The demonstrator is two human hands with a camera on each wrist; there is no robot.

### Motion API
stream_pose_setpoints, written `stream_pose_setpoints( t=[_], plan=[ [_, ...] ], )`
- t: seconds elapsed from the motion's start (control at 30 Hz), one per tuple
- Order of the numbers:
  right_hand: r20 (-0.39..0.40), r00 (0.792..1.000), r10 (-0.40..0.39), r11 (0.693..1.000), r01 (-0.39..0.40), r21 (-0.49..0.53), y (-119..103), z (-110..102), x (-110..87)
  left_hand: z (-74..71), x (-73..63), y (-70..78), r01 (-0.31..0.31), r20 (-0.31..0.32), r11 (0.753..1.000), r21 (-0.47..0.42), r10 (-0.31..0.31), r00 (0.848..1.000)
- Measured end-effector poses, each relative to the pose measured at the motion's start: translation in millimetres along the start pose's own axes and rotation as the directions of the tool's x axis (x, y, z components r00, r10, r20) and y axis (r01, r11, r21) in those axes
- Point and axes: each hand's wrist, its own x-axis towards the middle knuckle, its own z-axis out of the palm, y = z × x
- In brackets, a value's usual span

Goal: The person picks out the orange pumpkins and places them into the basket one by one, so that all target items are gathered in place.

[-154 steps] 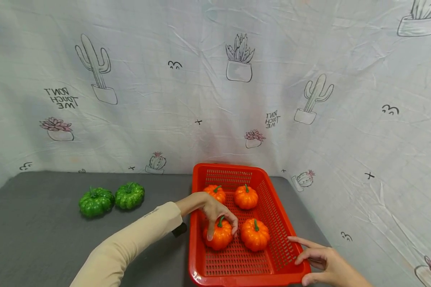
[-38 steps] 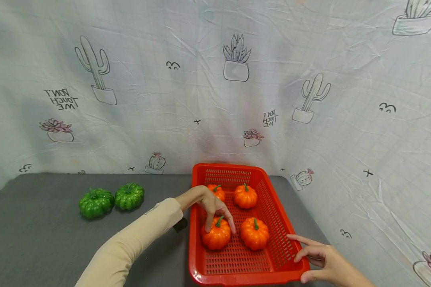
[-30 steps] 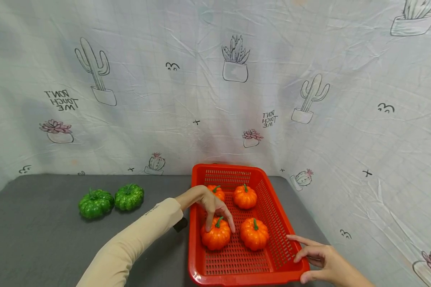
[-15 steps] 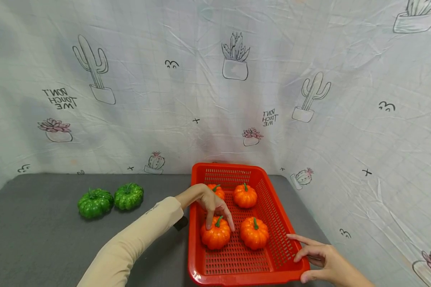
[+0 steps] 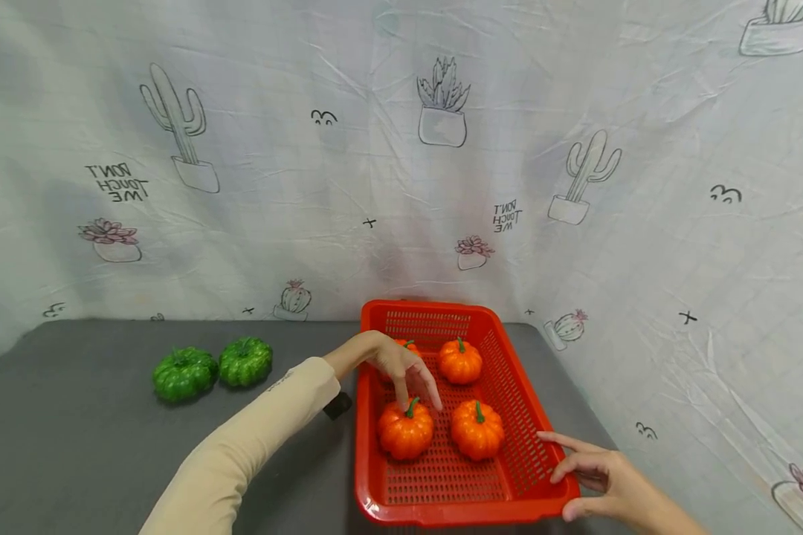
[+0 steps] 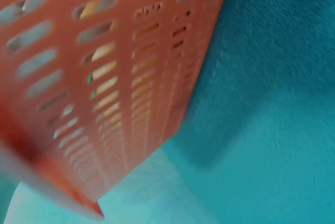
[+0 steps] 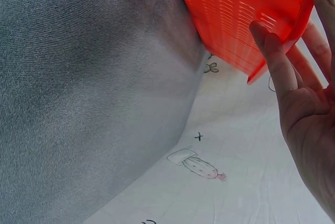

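Over the front-left orange pumpkin [image 5: 404, 437] in the red plastic basket [image 5: 468, 513], my left hand [image 5: 400, 368] hangs with loosely bent fingers, its tips just above the pumpkin's stem. Beside that pumpkin sits another orange pumpkin [image 5: 477, 432]. Behind them are a third pumpkin [image 5: 459, 362] and one more pumpkin [image 5: 410, 345], mostly hidden by my left hand. My right hand [image 5: 598, 475] holds the basket's front-right corner, fingers over the rim and thumb outside. The right wrist view shows this hand [image 7: 309, 114] at the rim; the left wrist view shows only the basket's slotted wall [image 6: 120, 77].
Two green pumpkins, one darker [image 5: 184, 374] and one speckled [image 5: 245, 362], sit side by side on the grey table [image 5: 73, 431], left of the basket. A white printed cloth [image 5: 274, 223] hangs behind the table and along its right side.
My left hand has lifted slightly off the front-left pumpkin, its fingertips rising from the pumpkin's sides to above it. The right hand has stayed on the basket corner, and the pumpkins sit nearly unchanged.
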Motion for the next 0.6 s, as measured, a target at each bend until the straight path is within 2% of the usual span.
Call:
stream_pose_setpoints(
  t=[0.1, 0.17, 0.23, 0.3, 0.4, 0.5, 0.6],
  plan=[
    [-0.005, 1.0, -0.007, 1.0, 0.007, -0.009, 2, -2, 2.9, -0.3, -9.8, 3.3, -0.025, -0.102, 0.999, 0.04, 0.029, 0.994],
    [-0.011, 1.0, -0.003, 1.0, 0.002, -0.016, 2, -4, 5.0, -0.3, -16.6, 5.6, -0.04, -0.171, 0.996, 0.076, 0.053, 0.984],
    [-0.016, 1.0, -0.004, 0.999, 0.003, -0.038, 3, -5, 7.2, -0.1, -24.2, 7.6, -0.054, -0.245, 0.992, 0.112, 0.081, 0.966],
    [-0.017, 1.0, 0.005, 0.998, -0.006, -0.056, 3, -7, 8.8, 1.3, -32.7, 9.5, -0.086, -0.324, 0.986, 0.142, 0.129, 0.937],
    [-0.024, 1.0, 0.013, 0.993, -0.015, -0.12, 4, -11, 10.2, 6.9, -45.4, 11.1, -0.166, -0.433, 0.97, 0.18, 0.23, 0.872],
    [-0.021, 0.999, 0.026, 0.983, -0.03, -0.18, 4, -16, 10.8, 16.7, -58.3, 8.2, -0.251, -0.516, 0.94, 0.23, 0.336, 0.788],
    [0.007, 0.999, 0.035, 0.976, -0.033, -0.215, 6, -18, 11.0, 32.7, -73.0, 1.5, -0.267, -0.601, 0.92, 0.286, 0.389, 0.698]
  ],
)
